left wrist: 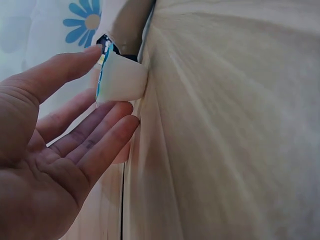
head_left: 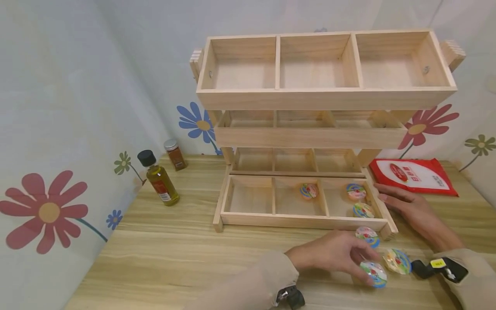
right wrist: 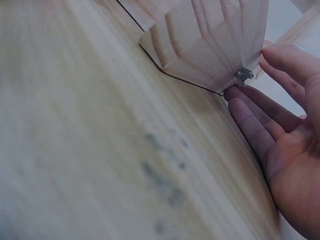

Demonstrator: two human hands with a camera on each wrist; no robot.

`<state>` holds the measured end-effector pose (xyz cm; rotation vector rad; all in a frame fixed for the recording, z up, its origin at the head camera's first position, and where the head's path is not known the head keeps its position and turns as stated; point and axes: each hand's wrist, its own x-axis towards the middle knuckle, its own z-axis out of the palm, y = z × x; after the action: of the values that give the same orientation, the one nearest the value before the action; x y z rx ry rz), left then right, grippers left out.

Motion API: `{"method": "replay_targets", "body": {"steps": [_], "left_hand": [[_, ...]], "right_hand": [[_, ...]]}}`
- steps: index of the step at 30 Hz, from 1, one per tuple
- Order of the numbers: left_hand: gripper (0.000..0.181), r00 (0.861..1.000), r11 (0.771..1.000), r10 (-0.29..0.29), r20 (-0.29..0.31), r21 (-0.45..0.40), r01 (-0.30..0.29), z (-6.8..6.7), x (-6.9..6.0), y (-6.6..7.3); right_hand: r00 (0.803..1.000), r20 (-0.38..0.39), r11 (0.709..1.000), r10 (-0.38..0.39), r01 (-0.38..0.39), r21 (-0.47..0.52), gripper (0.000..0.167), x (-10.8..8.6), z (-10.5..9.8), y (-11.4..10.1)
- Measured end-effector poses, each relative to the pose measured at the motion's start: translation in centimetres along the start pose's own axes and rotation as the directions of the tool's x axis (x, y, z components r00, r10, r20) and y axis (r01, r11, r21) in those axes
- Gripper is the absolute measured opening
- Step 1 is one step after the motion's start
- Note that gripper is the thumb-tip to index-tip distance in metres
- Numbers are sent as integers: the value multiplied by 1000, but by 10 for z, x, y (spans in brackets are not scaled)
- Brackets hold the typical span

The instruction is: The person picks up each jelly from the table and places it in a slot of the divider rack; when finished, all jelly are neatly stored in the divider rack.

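Wood-grain counter (head_left: 162,249) carries a wooden rack (head_left: 329,101), just beyond the L hand (head_left: 329,254). R hand (head_left: 414,211): fingers fairly straight, unclenched, touching rack's side; red-white bag (head_left: 414,176) right past them. L fingers lightly pinch the nearest jelly cup (head_left: 376,275), base apparently on counter; 2 other cups (head_left: 398,261) just beside. Prob. abt half done: 3 in bottom tray (head_left: 302,221) ahead, 3 not in yet. Mid tiers part-hidden, L sleeve (head_left: 248,280) cut off, lid print unreadable.

The pale, boxy four-tier rack (head_left: 327,100) is smooth, matt wood; small, round, whitish plastic cups (left wrist: 122,80) near right have glossy lids (head_left: 373,274).
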<state>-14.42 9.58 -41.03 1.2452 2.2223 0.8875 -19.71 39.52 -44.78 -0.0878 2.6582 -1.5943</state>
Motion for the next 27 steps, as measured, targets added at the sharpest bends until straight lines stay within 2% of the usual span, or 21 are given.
{"method": "replay_targets", "body": {"steps": [5, 17, 27], "left_hand": [[41, 999, 1000, 30, 15, 1, -30, 0, -1, -2], [44, 998, 999, 38, 39, -2, -38, 0, 0, -3], [43, 997, 997, 78, 16, 6, -78, 1, 2, -4]], "right_hand": [[1000, 2, 1000, -12, 12, 18, 52, 0, 1, 1], [999, -4, 999, -34, 34, 37, 50, 0, 0, 1], [999, 0, 997, -37, 37, 70, 50, 0, 1, 0]]}}
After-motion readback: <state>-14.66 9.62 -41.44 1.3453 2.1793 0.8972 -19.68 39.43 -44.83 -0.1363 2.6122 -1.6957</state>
